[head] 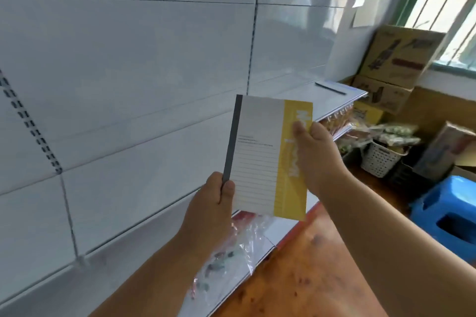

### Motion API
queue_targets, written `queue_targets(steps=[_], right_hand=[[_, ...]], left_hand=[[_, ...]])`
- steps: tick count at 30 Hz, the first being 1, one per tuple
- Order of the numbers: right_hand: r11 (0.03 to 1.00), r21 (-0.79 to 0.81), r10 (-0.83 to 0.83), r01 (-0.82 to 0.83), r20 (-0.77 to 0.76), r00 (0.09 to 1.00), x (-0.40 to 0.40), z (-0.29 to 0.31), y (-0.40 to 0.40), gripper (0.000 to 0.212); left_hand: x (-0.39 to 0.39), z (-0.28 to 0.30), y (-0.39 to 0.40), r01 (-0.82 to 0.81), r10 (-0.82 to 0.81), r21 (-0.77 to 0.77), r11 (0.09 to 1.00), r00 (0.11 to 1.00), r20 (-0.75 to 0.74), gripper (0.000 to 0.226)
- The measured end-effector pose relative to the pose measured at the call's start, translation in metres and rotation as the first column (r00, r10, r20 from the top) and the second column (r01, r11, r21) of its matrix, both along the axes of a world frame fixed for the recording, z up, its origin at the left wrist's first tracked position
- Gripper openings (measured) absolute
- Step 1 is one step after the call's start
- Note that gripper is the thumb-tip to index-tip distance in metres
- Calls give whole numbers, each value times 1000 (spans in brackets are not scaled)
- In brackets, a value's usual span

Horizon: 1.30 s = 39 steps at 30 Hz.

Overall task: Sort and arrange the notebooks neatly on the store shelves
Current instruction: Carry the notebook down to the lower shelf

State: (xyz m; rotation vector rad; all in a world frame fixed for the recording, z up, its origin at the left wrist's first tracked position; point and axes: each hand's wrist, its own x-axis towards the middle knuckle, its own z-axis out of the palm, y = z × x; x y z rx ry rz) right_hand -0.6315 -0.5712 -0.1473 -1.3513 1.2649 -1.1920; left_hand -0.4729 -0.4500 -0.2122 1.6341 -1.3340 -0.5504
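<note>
A notebook (pixel 260 157) with a white lined cover, a dark grey spine on the left and a yellow band on the right is held upright in front of the white shelf back panel (pixel 128 72). My left hand (pixel 213 201) pinches its lower left corner by the spine. My right hand (pixel 314 152) grips the yellow right edge, thumb on the cover. Below it runs a white shelf (pixel 283 229).
A clear plastic bag (pixel 231 252) with small coloured items lies on the shelf below the notebook. A higher shelf (pixel 334 92) at right carries a dark pen. Cardboard boxes (pixel 396 59), a white basket (pixel 381 159) and a blue plastic stool (pixel 448 211) stand at right on the brown floor.
</note>
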Motion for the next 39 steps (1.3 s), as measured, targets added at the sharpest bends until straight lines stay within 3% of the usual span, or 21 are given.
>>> queue_targets(steps=[7, 11, 17, 23, 29, 33, 36, 39], right_hand=[[999, 31, -36, 35, 20, 999, -73, -6, -130, 36], [984, 27, -174, 174, 20, 984, -110, -9, -200, 27], [908, 63, -417, 414, 53, 907, -222, 1, -291, 25], [885, 53, -465, 462, 63, 883, -318, -25, -392, 26], [954, 89, -288, 286, 3, 958, -351, -32, -521, 28], [981, 189, -45, 44, 3, 999, -318, -45, -605, 29], [972, 213, 136, -97, -181, 974, -283, -56, -664, 26], [968, 191, 228, -161, -415, 881, -253, -60, -718, 27]], left_hand=[[-52, -4, -142, 63, -63, 8, 998, 998, 30, 29], [-86, -10, -242, 129, -128, -39, 991, 991, 38, 23], [-192, -1, -378, 336, -330, -61, 940, 940, 91, 18], [-285, -16, -489, 377, -369, -41, 925, 921, 129, 28], [-326, -23, -573, 201, -206, 64, 978, 973, 103, 22], [-304, -24, -619, -19, 7, 91, 996, 992, 122, 29], [-277, -38, -654, -184, 163, 139, 973, 975, 151, 28], [-254, -43, -690, -209, 194, 301, 930, 978, 78, 29]])
